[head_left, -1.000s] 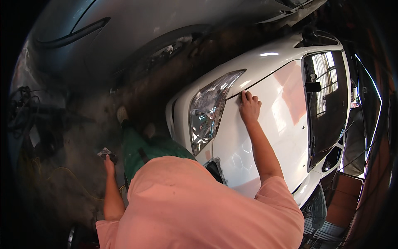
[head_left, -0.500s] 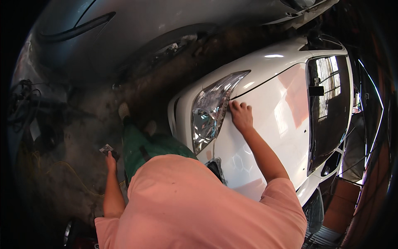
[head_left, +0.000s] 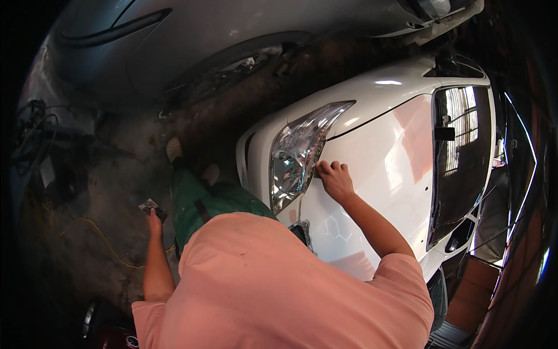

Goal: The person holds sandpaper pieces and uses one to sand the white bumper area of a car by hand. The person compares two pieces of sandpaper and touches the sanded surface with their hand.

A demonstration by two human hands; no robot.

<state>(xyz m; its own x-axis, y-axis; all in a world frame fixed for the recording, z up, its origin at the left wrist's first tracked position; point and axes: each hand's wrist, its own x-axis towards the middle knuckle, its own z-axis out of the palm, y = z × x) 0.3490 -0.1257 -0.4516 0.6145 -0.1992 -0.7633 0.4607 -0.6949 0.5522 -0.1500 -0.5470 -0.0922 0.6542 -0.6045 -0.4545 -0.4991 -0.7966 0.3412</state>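
Note:
My right hand (head_left: 335,178) is at the white car's hood (head_left: 372,168), by the hood edge that runs along the headlight (head_left: 294,152). Its fingers are curled and pressed together at that edge; whatever they may pinch is too small to make out. Down at my left side, away from the car, my left hand (head_left: 154,220) grips a small flat dark piece with a pale grey patterned face (head_left: 152,207). The clear headlight sits in the car's front corner, just left of my right hand.
A dark grey car (head_left: 192,46) with its wheel (head_left: 238,64) stands across the far side. A yellow cord (head_left: 107,241) lies on the concrete floor (head_left: 110,192) at left. Salmon-coloured patches (head_left: 415,136) mark the hood below the windshield (head_left: 462,157).
My right hand has slid along the hood edge beside the headlight, toward me and slightly left. My left hand keeps its hold on the small flat piece, nearly in place.

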